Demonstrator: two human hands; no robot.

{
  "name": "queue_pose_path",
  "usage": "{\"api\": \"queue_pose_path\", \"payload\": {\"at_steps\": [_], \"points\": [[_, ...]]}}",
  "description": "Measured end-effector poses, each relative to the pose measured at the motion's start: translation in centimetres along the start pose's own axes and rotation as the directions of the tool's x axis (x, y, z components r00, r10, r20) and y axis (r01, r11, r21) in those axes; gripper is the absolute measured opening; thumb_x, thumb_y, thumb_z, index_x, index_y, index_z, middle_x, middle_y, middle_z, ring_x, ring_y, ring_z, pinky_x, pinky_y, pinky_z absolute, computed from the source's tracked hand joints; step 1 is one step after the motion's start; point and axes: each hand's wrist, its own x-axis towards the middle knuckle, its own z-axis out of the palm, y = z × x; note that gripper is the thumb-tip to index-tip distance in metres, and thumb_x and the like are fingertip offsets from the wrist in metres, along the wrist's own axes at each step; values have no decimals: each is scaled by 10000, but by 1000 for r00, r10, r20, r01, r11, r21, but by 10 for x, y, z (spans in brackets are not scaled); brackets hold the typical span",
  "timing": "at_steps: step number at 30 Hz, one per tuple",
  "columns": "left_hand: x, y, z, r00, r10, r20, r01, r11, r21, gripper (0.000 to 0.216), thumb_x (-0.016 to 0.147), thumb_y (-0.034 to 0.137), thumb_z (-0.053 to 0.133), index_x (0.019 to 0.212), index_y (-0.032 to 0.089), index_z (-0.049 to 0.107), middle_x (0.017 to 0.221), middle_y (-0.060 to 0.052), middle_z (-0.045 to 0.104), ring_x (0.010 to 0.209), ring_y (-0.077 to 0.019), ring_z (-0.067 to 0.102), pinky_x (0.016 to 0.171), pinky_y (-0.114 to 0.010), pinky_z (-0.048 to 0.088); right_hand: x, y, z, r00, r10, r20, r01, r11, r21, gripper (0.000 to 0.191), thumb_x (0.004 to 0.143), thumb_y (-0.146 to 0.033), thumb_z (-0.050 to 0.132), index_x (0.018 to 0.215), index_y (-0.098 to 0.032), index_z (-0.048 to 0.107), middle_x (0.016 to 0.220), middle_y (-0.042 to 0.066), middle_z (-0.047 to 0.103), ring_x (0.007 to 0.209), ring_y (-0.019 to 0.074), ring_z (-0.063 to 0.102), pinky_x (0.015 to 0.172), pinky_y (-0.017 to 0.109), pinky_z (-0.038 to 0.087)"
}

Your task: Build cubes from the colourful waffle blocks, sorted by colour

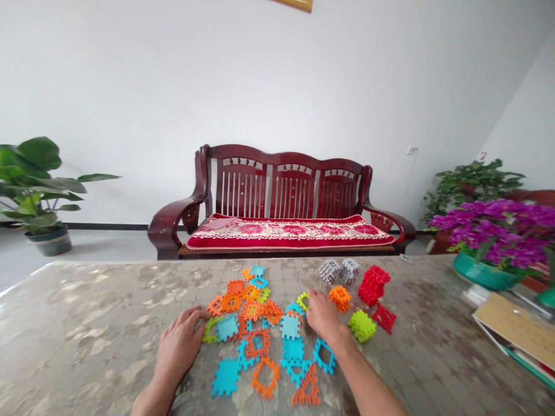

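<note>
Lime tile (303,300) under open right hand (323,315), left hand (180,341) flat on table (87,323)

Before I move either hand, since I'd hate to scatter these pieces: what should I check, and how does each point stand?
1. Left hand flat on table, fingertips at the green frame piece: ok.
2. Right hand has a grip on the yellow-green piece: cannot tell.
3. Flat pieces lie between both hands, away from table edges: ok.
4. Orange cube and green cube stand whole: ok.
5. Flower pot apart from all pieces: ok.
</note>
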Motion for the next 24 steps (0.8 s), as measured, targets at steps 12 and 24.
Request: {"api": "queue_pose_path", "payload": {"at_steps": [12,24], "points": [[2,-3,2,1000,16,15,-16,1000,-5,343,899,309,395,1008,315,720,1306,-12,649,1193,-218,607,1008,-370,466,-37,12,9,988,81,-133,-65,991,117,560,801,-150,542,1360,-163,512,1239,128,674,1177,239,612,943,292,451],[2,-6,4,1000,19,19,-19,1000,-15,348,901,331,393,1045,312,709,1317,-15,641,1192,-225,590,1056,-388,428,-91,93,-11,848,471,-243,-405,872,274,591,843,-316,499,1421,-213,424,1259,83,674,1057,247,674,799,329,491]]}}
